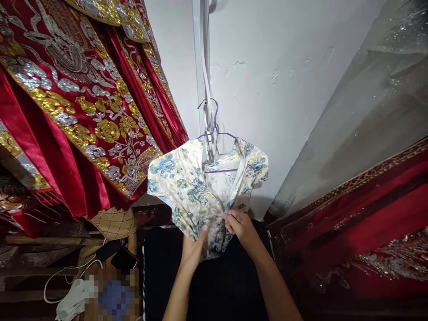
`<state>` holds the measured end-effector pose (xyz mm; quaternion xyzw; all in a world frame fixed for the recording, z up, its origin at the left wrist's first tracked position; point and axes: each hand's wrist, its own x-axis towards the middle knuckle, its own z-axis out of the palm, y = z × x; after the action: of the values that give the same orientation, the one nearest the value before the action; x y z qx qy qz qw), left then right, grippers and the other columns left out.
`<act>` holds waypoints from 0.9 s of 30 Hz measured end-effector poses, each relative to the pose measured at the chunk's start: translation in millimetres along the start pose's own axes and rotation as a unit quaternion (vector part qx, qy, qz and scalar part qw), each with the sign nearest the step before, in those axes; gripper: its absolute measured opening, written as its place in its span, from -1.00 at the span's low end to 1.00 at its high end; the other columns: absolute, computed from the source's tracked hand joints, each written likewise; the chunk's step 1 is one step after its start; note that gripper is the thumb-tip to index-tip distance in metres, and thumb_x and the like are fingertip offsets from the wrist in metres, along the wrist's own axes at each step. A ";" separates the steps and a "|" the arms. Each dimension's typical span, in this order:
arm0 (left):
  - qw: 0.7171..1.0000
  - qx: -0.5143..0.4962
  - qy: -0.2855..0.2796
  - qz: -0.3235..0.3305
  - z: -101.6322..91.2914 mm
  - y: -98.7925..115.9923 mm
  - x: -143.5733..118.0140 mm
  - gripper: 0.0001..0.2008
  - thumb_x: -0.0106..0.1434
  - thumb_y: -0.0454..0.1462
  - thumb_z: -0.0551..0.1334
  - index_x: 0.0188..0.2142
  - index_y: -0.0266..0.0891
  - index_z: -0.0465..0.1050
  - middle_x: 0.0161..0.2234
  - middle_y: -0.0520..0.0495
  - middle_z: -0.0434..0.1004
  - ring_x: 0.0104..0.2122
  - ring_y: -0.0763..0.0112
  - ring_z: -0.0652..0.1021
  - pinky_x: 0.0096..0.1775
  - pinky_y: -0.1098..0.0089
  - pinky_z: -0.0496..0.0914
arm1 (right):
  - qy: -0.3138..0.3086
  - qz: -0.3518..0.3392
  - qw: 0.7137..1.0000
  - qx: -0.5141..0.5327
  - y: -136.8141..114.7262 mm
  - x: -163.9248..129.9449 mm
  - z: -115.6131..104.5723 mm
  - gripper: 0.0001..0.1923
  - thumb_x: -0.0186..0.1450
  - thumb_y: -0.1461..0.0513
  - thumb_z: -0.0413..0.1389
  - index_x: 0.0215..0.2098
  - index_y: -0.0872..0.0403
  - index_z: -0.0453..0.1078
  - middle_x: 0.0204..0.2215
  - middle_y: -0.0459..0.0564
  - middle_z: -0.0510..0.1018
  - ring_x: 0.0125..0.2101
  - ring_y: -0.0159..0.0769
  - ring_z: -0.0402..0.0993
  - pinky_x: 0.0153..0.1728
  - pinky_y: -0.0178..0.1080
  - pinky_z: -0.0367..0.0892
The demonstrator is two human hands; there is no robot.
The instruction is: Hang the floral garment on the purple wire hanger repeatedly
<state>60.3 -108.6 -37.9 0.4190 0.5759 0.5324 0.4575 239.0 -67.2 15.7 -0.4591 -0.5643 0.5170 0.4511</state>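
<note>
Both hands gather a hanging floral dress at its front.

Head view: the cream short-sleeved dress with blue flowers (200, 187) hangs on a thin purple wire hanger (217, 133) against the white wall. Below the hanger, the left hand (195, 249) and right hand (240, 227) each pinch its bunched fabric, apparently drawing it together. Red gold-embroidered robes (76, 102) hang left of the hanger.
</note>
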 end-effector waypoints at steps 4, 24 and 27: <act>0.958 0.085 0.246 0.119 -8.1 -5.0 2.1 -0.29 0.28 0.02 0.27 0.33 -0.10 0.11 0.30 -0.28 0.19 0.29 0.01 0.30 0.30 0.10 0.18 | -0.074 0.057 0.994 0.064 -2.7 -3.5 3.5 -0.58 0.32 0.03 0.11 -0.59 0.00 0.12 -0.73 -0.19 0.11 -0.64 -0.39 0.00 -0.52 -0.24 -0.06; 0.950 0.201 -0.115 0.212 55.3 16.1 7.8 -0.63 0.41 -0.13 0.12 -0.49 -0.18 0.07 -0.57 0.11 0.05 -0.53 0.49 0.19 -0.42 0.41 0.06 | 0.029 -0.059 0.985 0.160 -155.1 78.0 -18.2 -0.66 0.17 0.06 0.32 -0.50 0.16 0.44 -0.72 -0.11 0.41 -0.75 -0.56 0.17 -0.74 -0.46 0.00; 0.949 0.205 -0.131 0.199 58.6 10.0 8.8 -0.61 0.39 -0.13 0.14 -0.51 -0.19 0.07 -0.58 0.12 0.03 -0.54 0.49 0.17 -0.44 0.41 0.05 | 0.044 -0.110 0.976 0.181 -180.9 78.3 -18.4 -0.71 0.22 0.10 0.29 -0.48 0.16 0.44 -0.71 -0.09 0.44 -0.74 -0.55 0.22 -0.73 -0.48 0.08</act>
<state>115.3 -85.8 -29.4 0.6761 0.5125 0.4232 0.3181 234.3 5.0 199.9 -0.3274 -0.4881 0.5375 0.6048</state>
